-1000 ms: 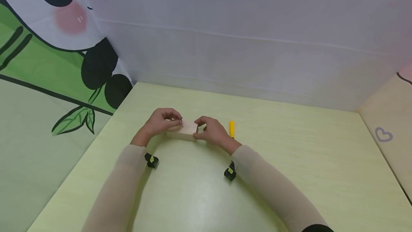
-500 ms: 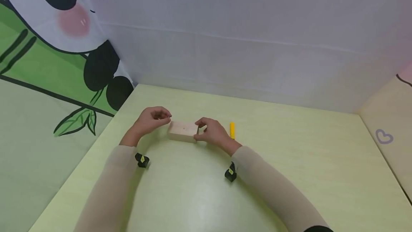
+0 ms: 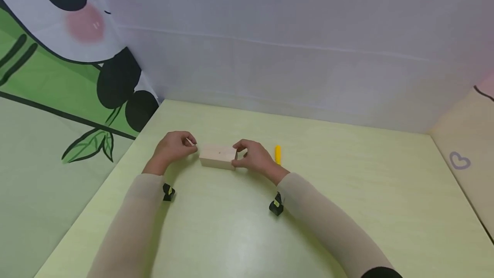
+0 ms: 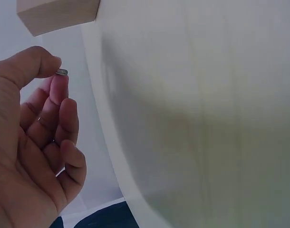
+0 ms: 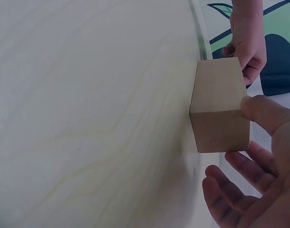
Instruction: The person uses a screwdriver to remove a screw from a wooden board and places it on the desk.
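A pale wooden block point(image 3: 218, 158) lies on the table, a small dark spot on its top face. My right hand point(image 3: 254, 156) holds the block's right end, thumb on the near side and fingers on the far side. In the right wrist view, the thumb presses an edge of the block point(image 5: 218, 92) and fingertips reach its far face. My left hand point(image 3: 175, 147) is just left of the block, apart from it. In the left wrist view, its thumb and forefinger pinch a small silvery metal piece point(image 4: 62, 72), mostly hidden by the fingertips.
A yellow-handled tool point(image 3: 278, 154) lies on the table behind the right wrist, its lower part hidden. The light table point(image 3: 347, 196) ends at a pale cloth backdrop point(image 3: 289, 55), with a cartoon-printed cloth point(image 3: 85, 110) on the left.
My left hand has moved left from over the block to beside its left end, uncovering the top face and its dark spot. The right hand keeps its hold on the block.
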`<state>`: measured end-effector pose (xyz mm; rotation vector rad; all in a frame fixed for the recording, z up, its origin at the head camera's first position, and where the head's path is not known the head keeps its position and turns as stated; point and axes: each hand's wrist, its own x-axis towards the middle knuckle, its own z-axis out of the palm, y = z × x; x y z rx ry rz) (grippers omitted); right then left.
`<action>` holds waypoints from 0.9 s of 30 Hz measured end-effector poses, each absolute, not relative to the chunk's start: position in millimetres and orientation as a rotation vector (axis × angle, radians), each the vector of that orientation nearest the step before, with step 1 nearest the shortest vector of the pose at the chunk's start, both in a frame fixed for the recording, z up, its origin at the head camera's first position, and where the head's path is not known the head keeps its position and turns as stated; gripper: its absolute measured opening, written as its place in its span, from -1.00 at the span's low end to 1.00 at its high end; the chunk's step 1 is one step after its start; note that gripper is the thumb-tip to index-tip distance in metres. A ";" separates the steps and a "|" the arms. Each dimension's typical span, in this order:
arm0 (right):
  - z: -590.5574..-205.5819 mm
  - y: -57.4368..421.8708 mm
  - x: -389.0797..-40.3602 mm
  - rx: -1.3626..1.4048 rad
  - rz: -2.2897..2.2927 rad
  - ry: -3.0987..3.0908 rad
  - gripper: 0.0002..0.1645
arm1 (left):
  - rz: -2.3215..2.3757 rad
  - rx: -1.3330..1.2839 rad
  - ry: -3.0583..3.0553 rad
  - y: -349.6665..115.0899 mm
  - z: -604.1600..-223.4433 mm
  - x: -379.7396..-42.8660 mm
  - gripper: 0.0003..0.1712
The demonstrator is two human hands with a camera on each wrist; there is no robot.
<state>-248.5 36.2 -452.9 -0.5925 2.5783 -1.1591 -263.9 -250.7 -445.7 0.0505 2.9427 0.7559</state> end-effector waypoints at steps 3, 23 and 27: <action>-452.1 35.7 -248.8 -0.601 -1.158 2.574 -0.40 | 0.744 0.032 2.943 -251.1 -447.1 -265.0 -0.78; -452.5 35.4 -250.4 -0.594 -1.151 2.579 -0.41 | 0.675 0.041 2.880 -251.3 -453.3 -275.4 -0.76; -452.4 34.8 -249.9 -0.597 -1.155 2.578 -0.41 | 0.649 0.024 2.863 -250.9 -452.5 -275.6 -0.76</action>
